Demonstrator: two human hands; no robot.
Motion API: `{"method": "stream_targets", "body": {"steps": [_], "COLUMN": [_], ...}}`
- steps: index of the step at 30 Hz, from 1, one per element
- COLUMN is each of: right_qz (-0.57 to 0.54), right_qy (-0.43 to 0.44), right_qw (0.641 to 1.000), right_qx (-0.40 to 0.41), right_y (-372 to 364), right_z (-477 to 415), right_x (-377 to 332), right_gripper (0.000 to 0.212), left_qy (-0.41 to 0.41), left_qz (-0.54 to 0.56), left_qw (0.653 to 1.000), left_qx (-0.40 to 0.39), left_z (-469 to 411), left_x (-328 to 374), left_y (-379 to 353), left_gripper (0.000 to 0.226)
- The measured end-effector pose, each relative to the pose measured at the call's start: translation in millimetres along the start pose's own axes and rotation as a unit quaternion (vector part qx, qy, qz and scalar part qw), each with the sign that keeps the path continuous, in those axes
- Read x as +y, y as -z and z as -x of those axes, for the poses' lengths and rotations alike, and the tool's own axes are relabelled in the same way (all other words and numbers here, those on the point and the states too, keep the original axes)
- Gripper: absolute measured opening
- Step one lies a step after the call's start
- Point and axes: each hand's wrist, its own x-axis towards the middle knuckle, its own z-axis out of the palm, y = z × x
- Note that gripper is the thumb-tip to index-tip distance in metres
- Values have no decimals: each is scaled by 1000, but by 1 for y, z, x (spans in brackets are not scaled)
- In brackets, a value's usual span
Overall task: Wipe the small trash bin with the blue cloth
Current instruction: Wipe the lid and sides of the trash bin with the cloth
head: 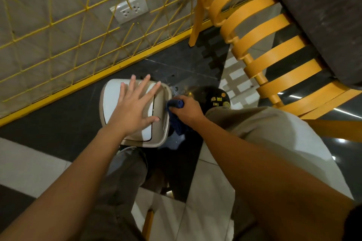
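Observation:
A small beige trash bin [163, 107] with a white swing lid stands on the dark floor, seen from above. My left hand [135, 103] lies flat on the lid with fingers spread and straight. At the bin's right side, my right hand [186, 111] grips a bunched dark blue cloth [177, 121] against the bin's outer wall. Part of the cloth hangs down below the hand. The bin's lower body is hidden under its rim.
A yellow wire grid panel [78, 31] with a wall socket [129, 9] behind it runs along the far side of the bin. An orange slatted chair [270, 49] and a dark table [321, 15] stand at the right. My legs and a dark shoe [213, 98] are close to the bin.

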Motion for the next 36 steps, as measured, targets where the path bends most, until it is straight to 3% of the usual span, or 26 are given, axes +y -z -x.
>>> {"method": "stream_targets", "body": {"steps": [5,10,17,21,26,31,36], "right_qz": [154,200,163,134,66,118,107], "right_qy": [70,84,66,32,-36,-19,-26], "right_qw": [985,975,984,990,996,991,992], "right_qx": [7,-43,-40,43,48,52,58], "right_y": [1,-11,-15,-9,-12,-44,-33], "right_z": [-17,1,14,-5,-5,40,27], "right_x": [-12,0,6,-6,-9,10,0], "right_gripper": [19,19,19,20,20,21,20], "left_qy": [25,30,36,37,42,44,39], "left_qz": [-19,-8,6,11,23,32,28], "left_qw": [994,995,995,996,996,996,996], "left_qx": [-102,-99,-93,-84,-80,-69,-73], "left_z": [-20,-20,-21,-21,-21,-21,-23], "left_x": [-5,-2,0,0,-1,-3,-5], "left_y": [4,3,4,2,0,-4,-4], "left_gripper": [109,107,106,106,104,103,103]}}
